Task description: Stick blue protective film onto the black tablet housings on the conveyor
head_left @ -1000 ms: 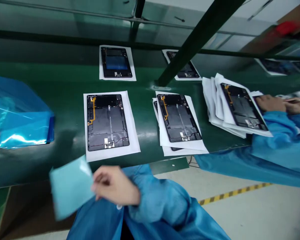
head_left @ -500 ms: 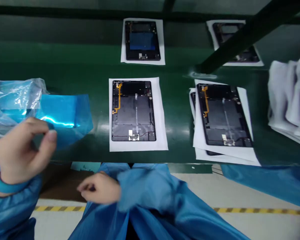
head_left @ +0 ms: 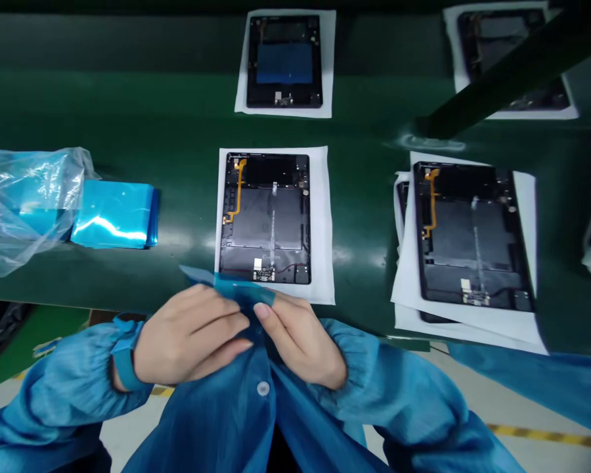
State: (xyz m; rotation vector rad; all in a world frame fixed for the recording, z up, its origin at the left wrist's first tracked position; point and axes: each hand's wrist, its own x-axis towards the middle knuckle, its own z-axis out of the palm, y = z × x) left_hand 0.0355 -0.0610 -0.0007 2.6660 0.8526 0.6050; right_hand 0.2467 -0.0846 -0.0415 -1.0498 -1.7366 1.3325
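Both my hands meet at the near edge of the green belt [head_left: 128, 118], pinching one blue film sheet [head_left: 229, 284] between them. My left hand [head_left: 190, 338] grips its left part, and my right hand [head_left: 300, 338] holds its right end with thumb and fingers closed. Just beyond the film lies an open black tablet [head_left: 266, 217] with an orange flex cable, resting on a white sheet [head_left: 322, 223]. A stack of blue films [head_left: 113, 215] lies on the belt to the left, beside a clear plastic bag [head_left: 24, 203].
A second open tablet [head_left: 473, 236] on stacked white sheets lies to the right. Two more tablets on paper, one [head_left: 284, 60] straight ahead and another [head_left: 512, 52] at the far right, sit farther back. A dark bar [head_left: 502, 72] crosses the top right. A blue sleeve [head_left: 546, 387] of another person shows at right.
My left hand came in from the film stack on the left, and my right hand rose from below. Both now hold one blue film at the belt edge. The view shifted slightly.
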